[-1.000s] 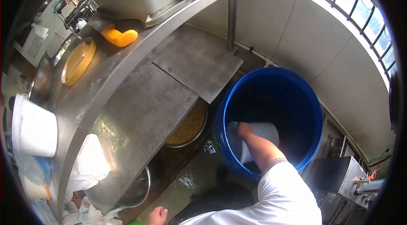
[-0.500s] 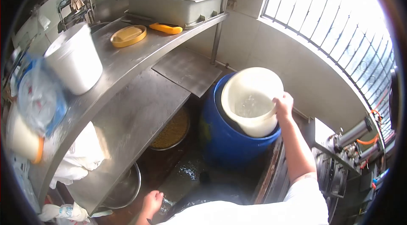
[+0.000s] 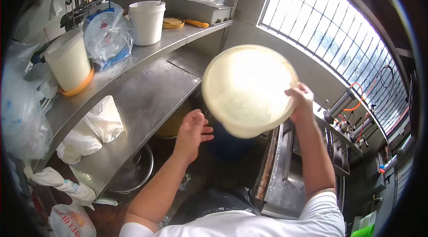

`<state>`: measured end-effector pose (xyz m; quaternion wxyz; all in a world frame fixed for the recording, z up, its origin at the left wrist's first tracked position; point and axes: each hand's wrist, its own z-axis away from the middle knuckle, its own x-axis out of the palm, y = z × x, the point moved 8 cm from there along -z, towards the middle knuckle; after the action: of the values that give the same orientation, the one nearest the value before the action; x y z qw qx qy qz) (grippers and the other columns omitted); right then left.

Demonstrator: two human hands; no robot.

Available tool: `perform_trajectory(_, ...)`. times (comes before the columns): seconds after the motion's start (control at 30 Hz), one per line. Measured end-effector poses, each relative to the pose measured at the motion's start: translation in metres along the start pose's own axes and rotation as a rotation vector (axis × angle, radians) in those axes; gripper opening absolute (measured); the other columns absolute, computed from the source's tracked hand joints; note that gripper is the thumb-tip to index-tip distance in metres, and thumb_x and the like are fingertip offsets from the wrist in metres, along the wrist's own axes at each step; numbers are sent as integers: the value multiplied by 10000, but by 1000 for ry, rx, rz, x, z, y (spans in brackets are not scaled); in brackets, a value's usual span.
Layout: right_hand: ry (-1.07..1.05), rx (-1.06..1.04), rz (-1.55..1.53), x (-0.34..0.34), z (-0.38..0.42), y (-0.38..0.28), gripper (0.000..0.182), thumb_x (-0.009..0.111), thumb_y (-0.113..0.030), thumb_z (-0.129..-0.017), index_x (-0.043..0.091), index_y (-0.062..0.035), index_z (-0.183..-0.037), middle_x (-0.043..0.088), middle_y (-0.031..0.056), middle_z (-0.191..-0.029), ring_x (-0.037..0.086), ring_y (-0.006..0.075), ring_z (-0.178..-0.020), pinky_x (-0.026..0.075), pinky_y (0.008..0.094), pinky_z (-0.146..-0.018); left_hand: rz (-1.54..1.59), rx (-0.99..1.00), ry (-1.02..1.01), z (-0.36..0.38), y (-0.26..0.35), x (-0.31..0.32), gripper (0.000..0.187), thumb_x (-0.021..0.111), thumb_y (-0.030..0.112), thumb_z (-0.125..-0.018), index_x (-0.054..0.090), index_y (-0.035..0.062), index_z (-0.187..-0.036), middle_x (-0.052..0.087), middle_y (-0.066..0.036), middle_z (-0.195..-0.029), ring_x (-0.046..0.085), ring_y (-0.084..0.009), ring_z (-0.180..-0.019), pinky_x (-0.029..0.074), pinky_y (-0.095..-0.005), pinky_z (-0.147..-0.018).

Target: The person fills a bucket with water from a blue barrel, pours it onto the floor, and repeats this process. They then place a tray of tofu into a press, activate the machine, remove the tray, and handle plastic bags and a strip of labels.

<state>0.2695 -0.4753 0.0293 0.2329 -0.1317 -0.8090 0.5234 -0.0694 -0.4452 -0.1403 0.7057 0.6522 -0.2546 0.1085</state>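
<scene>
My right hand [image 3: 301,102] grips the right rim of a cream plastic bucket [image 3: 249,87], which is lifted in front of me with its round rim turned toward the camera. Left of the bucket, my left hand [image 3: 194,133] is raised with its fingers apart, holding nothing and not touching the bucket. Below the bucket stands a blue barrel [image 3: 229,145], mostly hidden and in shadow. I cannot make out what the bucket contains.
At left, a steel shelf [image 3: 154,51] holds a white bucket [image 3: 147,22], a plastic-covered scale [image 3: 107,36] and a cream tub [image 3: 69,60]. White bags [image 3: 104,118] lie on the lower shelf. A metal bowl [image 3: 133,172] is underneath. Steel equipment [image 3: 290,170] stands at right.
The bucket has risen from the barrel's top toward me and tipped, still in my right hand. My left hand has come up beside it. The view has shifted.
</scene>
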Motion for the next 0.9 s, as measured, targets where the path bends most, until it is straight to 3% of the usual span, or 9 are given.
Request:
perform_trajectory(0.13,-113,321,126,2,108,82,382,735,49,-690,698,64,-1070,726,124,-931,705,227,-785,590,355,-727,195,-107,130,86,-8,-43,425,652,302,-1065,522,-38,-1283,690,-187,-1196,755,-315,-1036,685,-501,-773)
perform_trajectory(0.23,-216,543,117,4,203,166,276,741,29,-724,729,40,-999,709,98,-810,663,211,-616,517,356,-492,195,-127,347,173,-42,-115,368,683,208,-1024,491,-12,-1249,643,-186,-1195,729,-331,-1014,671,-552,-731)
perform_trajectory(0.33,-364,730,332,3,303,230,241,756,-17,-776,740,29,-1012,708,97,-798,655,210,-618,482,372,-480,150,-138,477,273,-65,-163,290,696,172,-980,558,0,-1168,685,-157,-1052,746,-290,-873,653,-459,-602)
perform_trajectory(0.43,-697,710,657,7,392,258,326,725,-184,-885,725,51,-1112,746,165,-854,735,311,-777,588,446,-726,23,-169,654,390,-85,-181,264,696,173,-965,564,14,-1128,691,-150,-973,735,-274,-739,631,-426,-523)
perform_trajectory(0.5,-924,378,942,24,457,266,482,711,-341,-946,686,49,-1228,750,235,-1006,745,385,-966,587,469,-892,-55,-191,741,458,-93,-186,257,696,177,-959,559,23,-1113,690,-148,-935,723,-267,-676,620,-415,-492)
perform_trajectory(0.6,-1410,-64,739,54,588,207,833,689,-637,-923,587,45,-1391,501,279,-1517,532,443,-1365,437,518,-1166,-122,-225,982,555,-97,-198,270,714,209,-953,550,42,-1087,686,-146,-855,683,-240,-597,594,-400,-475)
perform_trajectory(0.67,-1684,-58,251,53,694,186,931,610,-765,-906,577,2,-1433,614,250,-1381,577,410,-1292,462,553,-1097,-130,-246,1063,608,-96,-212,282,722,223,-954,548,41,-1083,686,-146,-853,664,-233,-572,589,-397,-473)
perform_trajectory(0.7,-1820,-207,232,56,717,151,874,653,-700,-925,567,-2,-1444,646,243,-1365,580,444,-1324,424,521,-1142,-125,-253,1121,631,-94,-219,295,730,236,-956,546,41,-1078,687,-146,-851,645,-225,-546,584,-395,-470)
perform_trajectory(0.9,-1911,306,331,97,822,157,663,697,-670,-907,740,-62,-1167,753,214,-957,729,409,-970,550,516,-897,-257,-286,1229,723,-62,-273,370,690,406,-1026,564,59,-1047,597,-58,-776,641,-202,-597,587,-376,-508)
